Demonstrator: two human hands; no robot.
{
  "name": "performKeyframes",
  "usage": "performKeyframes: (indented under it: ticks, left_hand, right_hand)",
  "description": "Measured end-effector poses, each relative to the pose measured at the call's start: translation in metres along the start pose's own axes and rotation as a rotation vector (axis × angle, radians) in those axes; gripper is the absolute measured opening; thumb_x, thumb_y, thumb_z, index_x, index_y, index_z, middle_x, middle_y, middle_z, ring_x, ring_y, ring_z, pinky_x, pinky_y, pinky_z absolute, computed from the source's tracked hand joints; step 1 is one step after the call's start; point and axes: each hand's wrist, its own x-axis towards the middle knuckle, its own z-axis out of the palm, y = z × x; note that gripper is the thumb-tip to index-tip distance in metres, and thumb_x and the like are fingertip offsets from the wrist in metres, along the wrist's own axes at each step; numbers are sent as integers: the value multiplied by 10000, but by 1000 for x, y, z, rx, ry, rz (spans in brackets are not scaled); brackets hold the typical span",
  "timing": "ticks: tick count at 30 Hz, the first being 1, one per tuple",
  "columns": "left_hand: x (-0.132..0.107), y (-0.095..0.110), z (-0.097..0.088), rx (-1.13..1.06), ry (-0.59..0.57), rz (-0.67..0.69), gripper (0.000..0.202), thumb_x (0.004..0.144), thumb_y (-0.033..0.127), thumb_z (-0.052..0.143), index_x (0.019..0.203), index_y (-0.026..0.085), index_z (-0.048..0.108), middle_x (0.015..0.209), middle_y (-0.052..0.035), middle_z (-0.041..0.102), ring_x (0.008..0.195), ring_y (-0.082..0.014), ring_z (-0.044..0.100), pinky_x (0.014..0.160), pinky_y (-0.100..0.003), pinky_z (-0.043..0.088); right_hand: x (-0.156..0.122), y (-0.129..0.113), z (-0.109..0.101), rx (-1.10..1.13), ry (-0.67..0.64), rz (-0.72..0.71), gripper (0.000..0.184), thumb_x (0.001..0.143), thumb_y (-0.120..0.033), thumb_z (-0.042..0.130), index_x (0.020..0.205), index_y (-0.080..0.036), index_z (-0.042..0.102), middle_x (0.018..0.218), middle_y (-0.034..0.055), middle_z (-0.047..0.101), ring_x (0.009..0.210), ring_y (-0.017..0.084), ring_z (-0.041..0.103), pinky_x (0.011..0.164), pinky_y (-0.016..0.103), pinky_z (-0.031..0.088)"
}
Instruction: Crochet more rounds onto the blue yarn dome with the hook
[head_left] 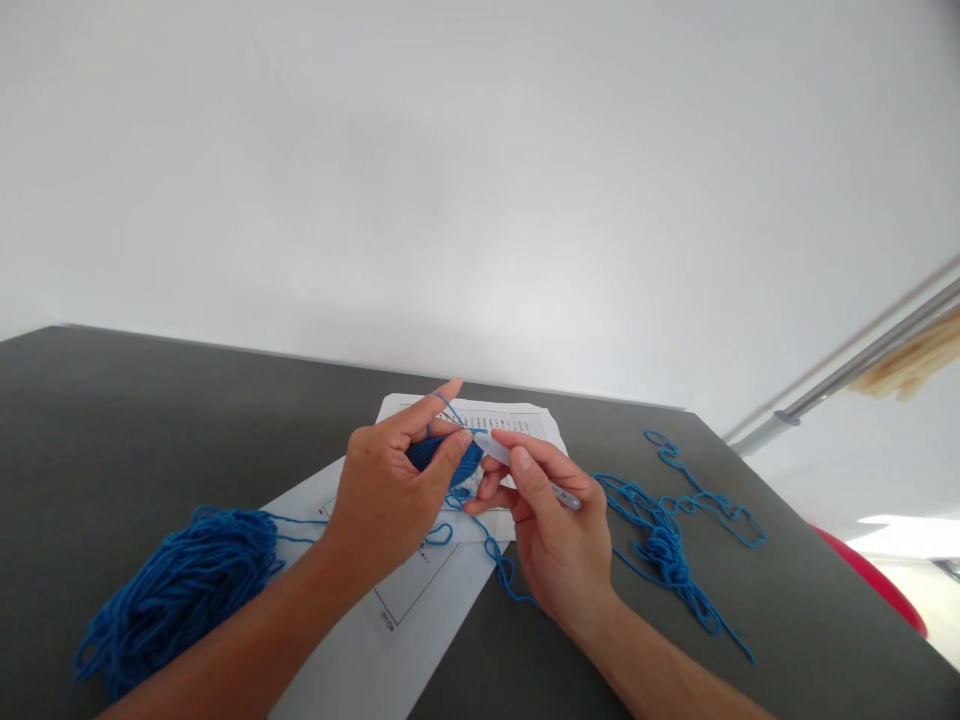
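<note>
My left hand [397, 480] pinches a small piece of blue crochet work [466, 466] between thumb and fingers, with a strand of blue yarn looped over its raised index finger. In my right hand [559, 510] is a crochet hook [495, 448] with a pale, translucent handle, held like a pen. The hook's tip meets the edge of the crochet work beside my left thumb; the tip itself is too small to make out. Loose blue yarn [504, 572] hangs or lies below the hands, over the paper and the table.
Printed sheets of paper [450, 610] lie under my hands on the dark grey table [225, 420]. A thick blue yarn skein [187, 590] is at left, a tangled heap of blue yarn [664, 545] at right. Behind the table rises a white wall [450, 200]; a metal rail [862, 365] stands at right.
</note>
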Motion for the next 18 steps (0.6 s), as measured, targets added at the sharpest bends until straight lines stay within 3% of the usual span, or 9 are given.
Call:
performKeyframes:
  ticks: [3, 7, 11, 16, 18]
  left_hand:
    - [-1, -2, 2, 26, 28, 16, 445, 764, 197, 795, 1209, 228, 793, 742, 26, 800, 697, -216, 703, 765, -310, 550]
    - [-2, -3, 3, 14, 17, 0, 412, 827, 246, 774, 1238, 211, 780, 791, 11, 803, 753, -196, 693, 816, -300, 545]
    - [-2, -2, -2, -307, -81, -135, 472, 789, 267, 840, 1255, 246, 771, 785, 18, 766, 693, -142, 637, 683, -246, 538]
    - [2, 7, -13, -682, -260, -287, 432, 737, 211, 887, 1161, 245, 813, 707, 17, 705, 617, -93, 615, 571, -178, 509]
    - [5, 11, -16, -725, -293, -307, 416, 728, 201, 893, 1137, 226, 822, 679, 9, 699, 599, -95, 622, 550, -174, 510]
  right_hand:
    - [-7, 3, 3, -200, -14, -148, 218, 995, -281, 620, 1152, -245, 766, 891, 37, 701, 694, 142, 699, 582, 293, 678]
    - [-16, 5, 4, -602, -86, -476, 373, 1017, -136, 517, 1337, -255, 667, 1089, 90, 657, 843, 160, 700, 667, 279, 664]
    - [-17, 1, -1, -905, -135, -766, 504, 987, -76, 554, 1474, -205, 546, 1137, 127, 653, 1014, 214, 669, 823, 346, 648]
    - [-4, -16, -11, -940, -307, -1018, 560, 997, -106, 573, 1543, -157, 457, 1106, 142, 691, 958, 222, 688, 837, 370, 646]
    - [1, -25, -14, -892, -374, -986, 567, 1002, -112, 578, 1550, -184, 449, 1128, 132, 702, 926, 206, 703, 826, 362, 647]
